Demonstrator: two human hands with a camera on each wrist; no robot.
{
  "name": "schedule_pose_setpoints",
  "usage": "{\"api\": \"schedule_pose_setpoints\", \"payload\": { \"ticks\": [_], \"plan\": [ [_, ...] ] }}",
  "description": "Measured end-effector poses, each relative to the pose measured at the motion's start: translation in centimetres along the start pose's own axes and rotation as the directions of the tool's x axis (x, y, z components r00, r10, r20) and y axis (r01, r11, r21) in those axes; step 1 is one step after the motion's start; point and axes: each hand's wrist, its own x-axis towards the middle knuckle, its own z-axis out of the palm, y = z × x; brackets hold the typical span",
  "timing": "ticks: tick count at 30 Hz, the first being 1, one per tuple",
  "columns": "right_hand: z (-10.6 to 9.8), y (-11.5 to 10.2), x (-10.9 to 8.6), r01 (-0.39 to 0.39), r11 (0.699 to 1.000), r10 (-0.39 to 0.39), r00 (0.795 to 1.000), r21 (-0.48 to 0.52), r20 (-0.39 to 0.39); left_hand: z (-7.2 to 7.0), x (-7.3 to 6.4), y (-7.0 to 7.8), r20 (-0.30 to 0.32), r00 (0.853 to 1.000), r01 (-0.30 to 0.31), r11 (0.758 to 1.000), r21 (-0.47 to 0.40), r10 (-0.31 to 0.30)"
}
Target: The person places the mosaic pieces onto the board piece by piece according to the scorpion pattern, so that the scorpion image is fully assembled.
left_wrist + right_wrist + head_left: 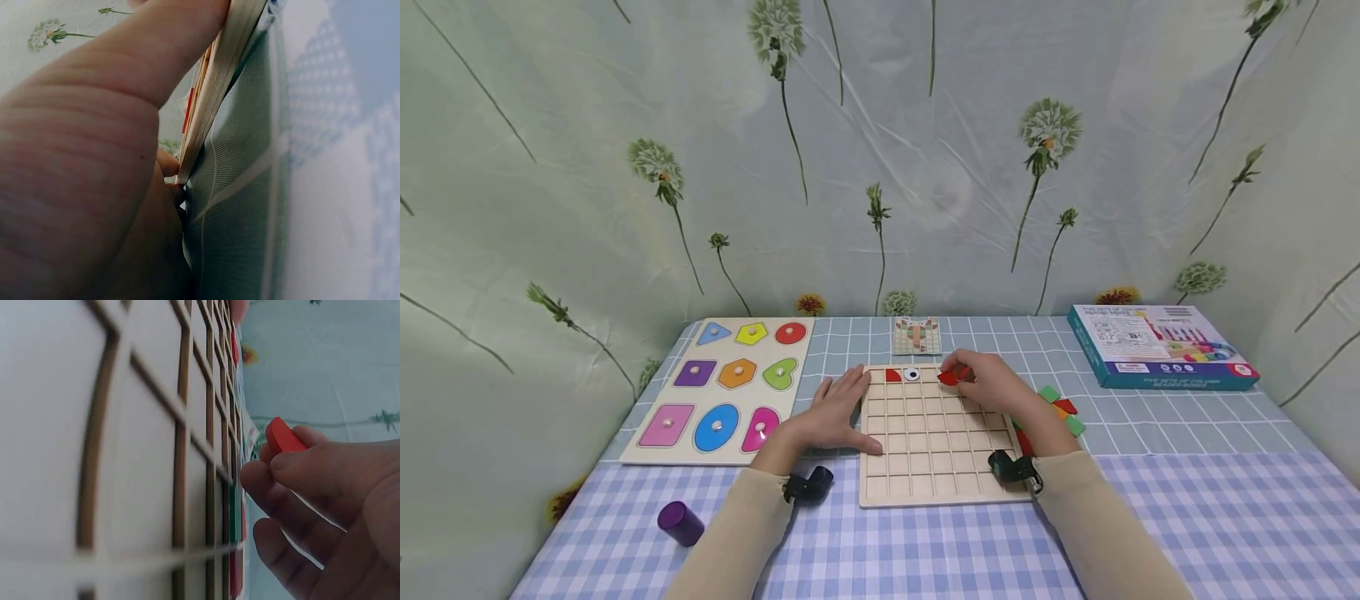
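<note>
A wooden grid board (pixel 937 442) lies on the table, with a red tile (pixel 892 376) and a white tile with a black eye dot (pixel 912 375) in its top row. Along the board's left edge rests my left hand (pixel 829 414), fingers extended and thumb over the frame. Above the top row, right of the eye tile, my right hand (pixel 988 383) pinches a small red tile (pixel 284 436) between thumb and fingertips. The right wrist view shows this tile's curved edge, held off the board. Part of the board's right side is hidden under the right forearm.
Loose green, red and orange tiles (pixel 1074 426) lie right of the board. A pattern card (pixel 916 337) sits behind it. On the left are a knobbed shape puzzle (pixel 706 388) and a purple cylinder (pixel 681 523); a boxed set (pixel 1161 346) lies back right.
</note>
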Motion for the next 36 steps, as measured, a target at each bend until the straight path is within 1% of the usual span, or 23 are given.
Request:
{"api": "schedule_pose_setpoints", "payload": {
  "ticks": [7, 13, 16, 19, 23, 26, 30, 36],
  "plan": [
    [0.7, -1.8, 0.2, 0.038, 0.999, -0.037, 0.999, -0.017, 0.035, 0.1, 0.1, 0.1, -0.001, 1.0, -0.003, 1.0, 0.004, 0.003],
    [1.2, -2.6, 0.7, 0.135, 0.99, -0.134, 0.99, -0.034, 0.042, 0.0, 0.2, 0.1, -0.002, 1.0, -0.011, 1.0, 0.005, 0.011],
    [1.7, -3.1, 1.1, 0.147, 0.989, -0.146, 0.988, -0.015, 0.055, 0.0, 0.2, 0.1, -0.003, 1.0, -0.008, 1.0, 0.005, 0.008],
    [2.3, -3.7, 1.7, 0.112, 0.993, -0.113, 0.992, 0.026, 0.06, 0.1, 0.2, 0.0, 0.0, 1.0, -0.003, 1.0, 0.006, 0.003],
    [3.4, -4.3, 2.3, 0.017, 0.998, -0.019, 0.999, 0.059, 0.045, 0.1, 0.1, 0.0, 0.004, 1.0, -0.004, 1.0, 0.005, 0.004],
    [4.1, -4.7, 2.7, -0.039, 0.996, 0.036, 0.999, 0.075, 0.037, 0.1, 0.1, -0.1, 0.002, 1.0, -0.008, 1.0, 0.003, 0.008],
    [5.0, -5.5, 3.1, -0.067, 0.993, 0.063, 0.997, 0.097, 0.048, 0.1, 0.2, -0.2, -0.001, 1.0, -0.013, 1.0, 0.003, 0.013],
    [5.9, -6.4, 3.5, -0.059, 0.997, 0.057, 0.997, 0.055, 0.042, 0.1, 0.2, -0.4, -0.005, 1.0, -0.021, 1.0, -0.004, 0.021]
  ]
}}
